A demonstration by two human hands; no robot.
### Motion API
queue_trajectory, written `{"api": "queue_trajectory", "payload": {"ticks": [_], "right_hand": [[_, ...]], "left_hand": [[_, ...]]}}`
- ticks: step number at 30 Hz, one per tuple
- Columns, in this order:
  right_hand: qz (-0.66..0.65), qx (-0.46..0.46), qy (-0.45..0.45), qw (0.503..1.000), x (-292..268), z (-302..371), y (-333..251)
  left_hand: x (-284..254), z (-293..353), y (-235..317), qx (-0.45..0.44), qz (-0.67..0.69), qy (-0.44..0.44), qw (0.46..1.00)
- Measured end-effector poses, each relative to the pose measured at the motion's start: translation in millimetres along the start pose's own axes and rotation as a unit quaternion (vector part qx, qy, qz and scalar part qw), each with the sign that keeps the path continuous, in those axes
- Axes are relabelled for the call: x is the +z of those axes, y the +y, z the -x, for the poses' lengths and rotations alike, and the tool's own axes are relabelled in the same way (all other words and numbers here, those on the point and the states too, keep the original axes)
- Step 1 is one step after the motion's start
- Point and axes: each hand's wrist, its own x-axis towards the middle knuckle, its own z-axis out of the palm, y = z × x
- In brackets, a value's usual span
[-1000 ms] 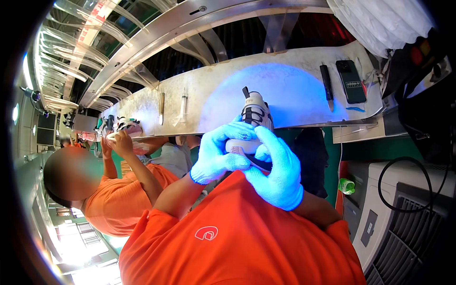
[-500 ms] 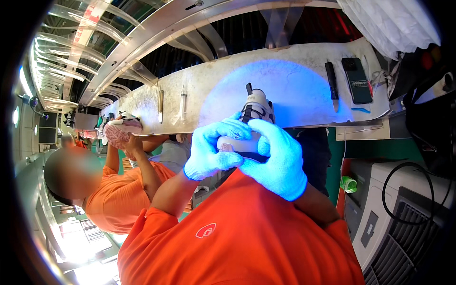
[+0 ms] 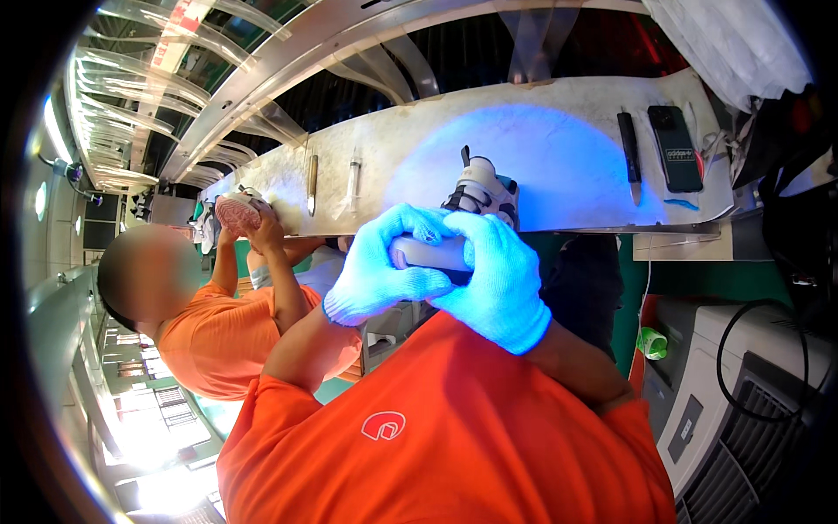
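Note:
My left hand and my right hand, both in knitted gloves lit blue, are closed around a pale shoe in front of my chest. Its smooth rounded edge shows between the gloves; the fingers cover most of the rest. Just beyond my fingertips, a light sneaker with dark trim stands at the bench's near edge, a dark pull loop rising from it.
Blue light falls on the long pale bench. A dark-handled knife and a phone lie to the right; a syringe and a slim tool lie left. A co-worker at left holds a pink-soled shoe.
Both my hands have tilted the held shoe, so its pinkish underside shows less. My view has shifted slightly left. The co-worker has turned their shoe sole outward.

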Motion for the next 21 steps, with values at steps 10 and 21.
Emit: {"api": "queue_trajectory", "payload": {"ticks": [10, 21], "right_hand": [[0.032, 0.006, 0.097, 0.995, 4, 42, 28], [-0.09, 0.039, 0.08, 0.992, 14, 54, 47]], "left_hand": [[2, 1, -6, 0.032, -0.035, 0.056, 0.997], [-1, -6, -3, 0.04, -0.026, 0.048, 0.998]]}}
